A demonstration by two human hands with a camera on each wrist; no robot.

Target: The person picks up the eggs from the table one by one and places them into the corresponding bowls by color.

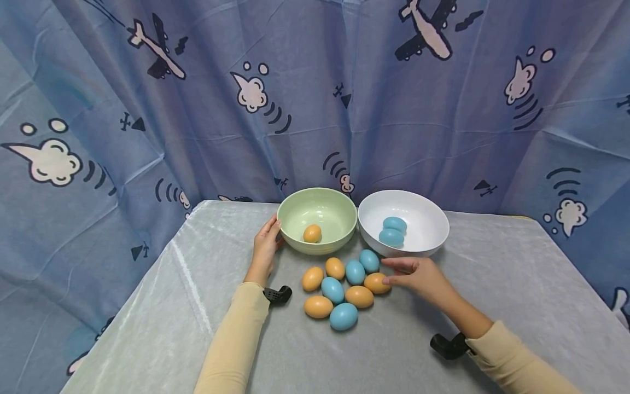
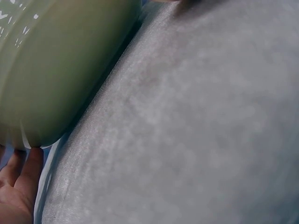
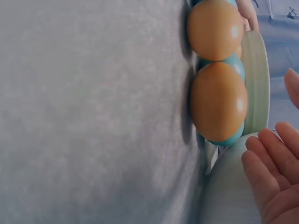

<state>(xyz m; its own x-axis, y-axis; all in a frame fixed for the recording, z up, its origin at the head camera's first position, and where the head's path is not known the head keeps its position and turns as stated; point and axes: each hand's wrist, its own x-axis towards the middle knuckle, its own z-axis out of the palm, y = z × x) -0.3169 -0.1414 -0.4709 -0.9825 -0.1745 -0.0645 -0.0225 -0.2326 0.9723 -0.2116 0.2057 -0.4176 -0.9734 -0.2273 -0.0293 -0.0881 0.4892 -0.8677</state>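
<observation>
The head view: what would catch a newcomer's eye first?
Probably the bright cluster of nine orange and blue eggs in the middle of the grey-covered table. Just behind it sit a green bowl holding one orange egg and, to its right, a white bowl with two blue eggs. Behind everything hangs a blue curtain printed with airplanes and puffs of cloud.

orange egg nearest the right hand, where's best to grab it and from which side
Pinch the orange egg across its rounded middle, coming from above and the right, the side of the right hand. It lies on its side, and neighbouring eggs crowd its left and back, so the right looks freest.
</observation>
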